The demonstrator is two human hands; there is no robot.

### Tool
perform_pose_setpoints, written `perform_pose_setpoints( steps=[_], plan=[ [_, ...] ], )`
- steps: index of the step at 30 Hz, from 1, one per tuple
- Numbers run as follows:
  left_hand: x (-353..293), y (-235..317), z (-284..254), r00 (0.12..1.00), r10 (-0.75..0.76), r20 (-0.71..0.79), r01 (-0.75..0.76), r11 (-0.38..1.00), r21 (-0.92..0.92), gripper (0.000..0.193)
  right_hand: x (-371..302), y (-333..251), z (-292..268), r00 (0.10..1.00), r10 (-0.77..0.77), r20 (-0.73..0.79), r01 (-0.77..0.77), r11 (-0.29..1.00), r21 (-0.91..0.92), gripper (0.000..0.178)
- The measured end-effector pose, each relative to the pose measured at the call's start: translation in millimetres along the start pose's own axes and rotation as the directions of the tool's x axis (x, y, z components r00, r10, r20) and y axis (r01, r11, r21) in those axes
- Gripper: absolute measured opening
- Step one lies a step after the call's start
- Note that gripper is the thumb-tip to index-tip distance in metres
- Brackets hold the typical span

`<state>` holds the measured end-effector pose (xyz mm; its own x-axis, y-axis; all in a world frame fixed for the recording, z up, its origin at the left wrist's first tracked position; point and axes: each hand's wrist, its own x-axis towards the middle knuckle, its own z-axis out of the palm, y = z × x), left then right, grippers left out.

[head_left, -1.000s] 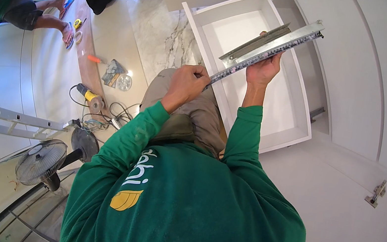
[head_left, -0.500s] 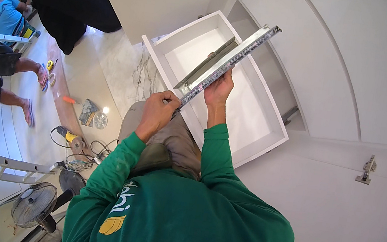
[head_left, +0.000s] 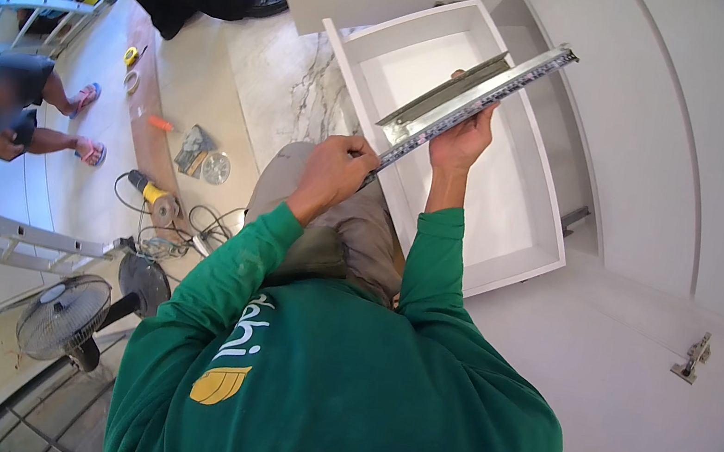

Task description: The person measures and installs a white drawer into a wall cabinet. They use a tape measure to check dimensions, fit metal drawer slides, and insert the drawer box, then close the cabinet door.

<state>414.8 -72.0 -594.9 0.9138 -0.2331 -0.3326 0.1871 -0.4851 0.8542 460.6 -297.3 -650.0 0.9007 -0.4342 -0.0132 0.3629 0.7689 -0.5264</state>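
Over one drawer, the upturned right hand holds two metal strips; the left hand pinches one end.

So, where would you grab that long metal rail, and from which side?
Probably cup the metal rail near mid-length, coming underneath from the wearer's side, as the right hand does: it is long, straight and slim, slanting over the drawer. The left hand, at its near end, could steady it.
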Motion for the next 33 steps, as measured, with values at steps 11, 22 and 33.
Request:
perform_pose_setpoints(
  steps=[11,22,33],
  plan=[
    [-1.7,3.5,-0.2,1.000,-0.031,0.007,0.031,0.999,-0.045,0.022,-2.3,0.0,3.4,0.998,-0.006,0.063,0.004,1.000,0.029,0.053],
    [1.8,2.0,3.1,0.999,-0.037,0.018,0.038,0.997,-0.067,0.024,-3.8,0.1,3.7,0.998,0.000,0.058,-0.002,1.000,0.024,0.053],
    [0.0,3.8,2.2,1.000,-0.028,0.011,0.029,0.992,-0.121,0.024,-0.9,1.2,5.1,1.000,-0.013,0.027,0.012,0.999,0.033,0.051]
  ],
)
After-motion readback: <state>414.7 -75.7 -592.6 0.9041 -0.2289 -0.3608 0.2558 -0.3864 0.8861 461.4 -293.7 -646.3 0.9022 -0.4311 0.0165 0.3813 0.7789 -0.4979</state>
